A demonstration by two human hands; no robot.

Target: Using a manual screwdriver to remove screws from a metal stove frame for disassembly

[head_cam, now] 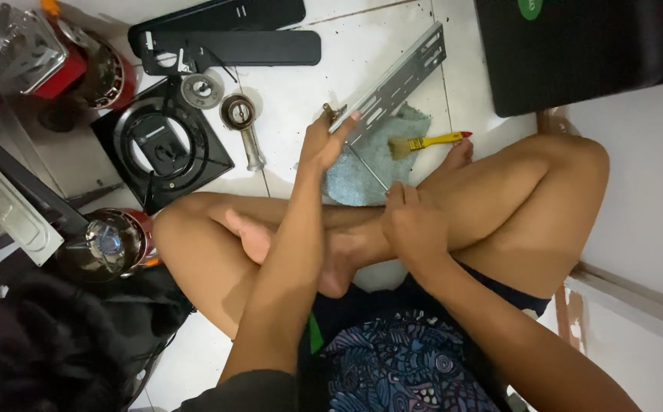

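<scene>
A: The grip is noted first: the left hand (324,141) is closed on the near end of a perforated metal bracket (392,82), held tilted over a blue cloth (373,164); the right hand (411,221) is pinched around a thin screwdriver (368,168).

B: Position confirmed, just beyond the crossed legs; a yellow-handled brush (427,143) lies right of the cloth. The tip should be kept square to the fastener and the bracket braced firmly, so slipping is avoided

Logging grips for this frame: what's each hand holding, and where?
Left hand holds the slotted metal bracket at its near end. Right hand grips a thin rod at its lower end.
</scene>
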